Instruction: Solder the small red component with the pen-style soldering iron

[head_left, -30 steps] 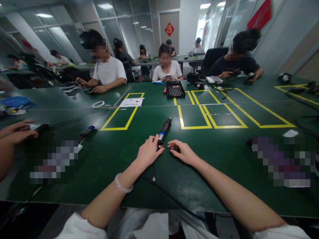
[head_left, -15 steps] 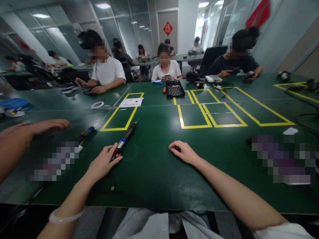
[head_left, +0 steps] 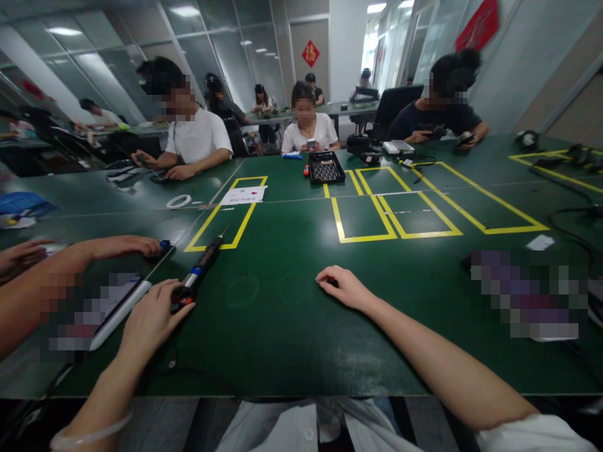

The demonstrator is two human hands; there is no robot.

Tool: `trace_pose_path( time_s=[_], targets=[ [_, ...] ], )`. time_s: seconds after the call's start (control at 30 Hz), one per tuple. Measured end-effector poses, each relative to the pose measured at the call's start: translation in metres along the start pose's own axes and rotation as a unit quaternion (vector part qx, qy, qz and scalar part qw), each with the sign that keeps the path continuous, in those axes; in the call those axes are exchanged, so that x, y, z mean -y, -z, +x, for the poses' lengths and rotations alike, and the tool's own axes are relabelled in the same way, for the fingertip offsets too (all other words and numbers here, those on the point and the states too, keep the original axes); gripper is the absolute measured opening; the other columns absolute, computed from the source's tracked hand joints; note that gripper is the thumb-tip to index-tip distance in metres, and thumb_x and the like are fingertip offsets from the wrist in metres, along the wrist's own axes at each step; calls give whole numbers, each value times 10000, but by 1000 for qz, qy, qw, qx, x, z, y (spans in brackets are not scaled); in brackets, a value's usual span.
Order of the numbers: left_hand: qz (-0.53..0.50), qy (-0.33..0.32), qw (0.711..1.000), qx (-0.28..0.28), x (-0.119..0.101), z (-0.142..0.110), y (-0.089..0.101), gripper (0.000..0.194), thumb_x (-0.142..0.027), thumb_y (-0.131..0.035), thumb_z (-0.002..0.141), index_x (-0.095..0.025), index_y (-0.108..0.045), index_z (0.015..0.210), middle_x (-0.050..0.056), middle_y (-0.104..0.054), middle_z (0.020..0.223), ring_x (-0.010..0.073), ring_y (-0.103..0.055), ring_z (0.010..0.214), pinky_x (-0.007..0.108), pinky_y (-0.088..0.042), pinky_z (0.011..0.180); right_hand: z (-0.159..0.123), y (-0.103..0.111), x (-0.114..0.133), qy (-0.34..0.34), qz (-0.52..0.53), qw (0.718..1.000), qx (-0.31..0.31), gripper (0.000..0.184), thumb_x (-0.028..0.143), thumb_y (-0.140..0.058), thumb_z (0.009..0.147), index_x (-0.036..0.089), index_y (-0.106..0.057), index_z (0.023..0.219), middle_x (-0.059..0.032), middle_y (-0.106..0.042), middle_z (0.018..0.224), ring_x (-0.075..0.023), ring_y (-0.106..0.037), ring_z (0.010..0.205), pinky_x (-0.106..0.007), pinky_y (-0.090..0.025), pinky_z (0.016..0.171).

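Electric screwdriver [head_left: 200, 263], blue and black, is sitting in left hand [head_left: 155, 311]; right hand [head_left: 343, 285] is curling loosely; far tray [head_left: 330, 182] is holding small pieces [head_left: 324, 171].

The middle of the tabletop [head_left: 277, 339] is open from near edge to yellow tape [head_left: 367, 239]; toward the left edge, the screwdriver [head_left: 200, 267] and a co-worker's forearm [head_left: 70, 267] bar passage.

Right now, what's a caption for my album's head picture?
Left hand holds a tool; right hand curls over the green table.
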State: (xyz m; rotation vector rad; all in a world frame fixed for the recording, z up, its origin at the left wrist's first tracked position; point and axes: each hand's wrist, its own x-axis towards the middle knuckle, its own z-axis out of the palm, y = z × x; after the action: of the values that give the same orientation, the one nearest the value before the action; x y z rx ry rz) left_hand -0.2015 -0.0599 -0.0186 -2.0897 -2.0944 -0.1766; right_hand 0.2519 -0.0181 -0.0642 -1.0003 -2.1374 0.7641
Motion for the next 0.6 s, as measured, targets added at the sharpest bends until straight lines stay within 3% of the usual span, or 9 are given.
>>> trace_pose_path(
  time_s=[0.13,0.27,0.4,0.6],
  targets=[
    [64,-20,998,-20,-17,-6,10,324,-483,-398,845,-211,-571,878,87,-565,1179,282,-562,1027,426,-467,885,0,0,-1,0,-6,1000,-1,131,144,-558,868,188,-642,959,-39,-672,892,-170,-583,838,-292,-454,758],
    [35,1,996,-79,-43,-1,23,347,-471,-362,873,-200,-573,928,91,-567,1222,296,-553,1074,446,-457,896,1,-1,-2,2,-8,1000,-3,118,155,-574,861,188,-642,951,-36,-670,883,-169,-579,833,-291,-451,755],
    [-162,16,986,-26,-101,11,34,362,-498,-398,877,-227,-549,1065,48,-664,1052,229,-630,929,352,-480,803,2,-1,-3,1,7,1000,-5,116,161,-569,861,181,-643,948,-40,-666,886,-165,-583,823,-287,-452,751],
    [-429,-93,893,97,-202,38,35,392,-479,-404,895,-190,-576,1097,28,-645,882,162,-614,827,285,-459,788,1,0,-1,-20,96,995,-11,102,198,-564,863,173,-633,935,-28,-640,844,-144,-584,752,-265,-451,707]
  ],
)
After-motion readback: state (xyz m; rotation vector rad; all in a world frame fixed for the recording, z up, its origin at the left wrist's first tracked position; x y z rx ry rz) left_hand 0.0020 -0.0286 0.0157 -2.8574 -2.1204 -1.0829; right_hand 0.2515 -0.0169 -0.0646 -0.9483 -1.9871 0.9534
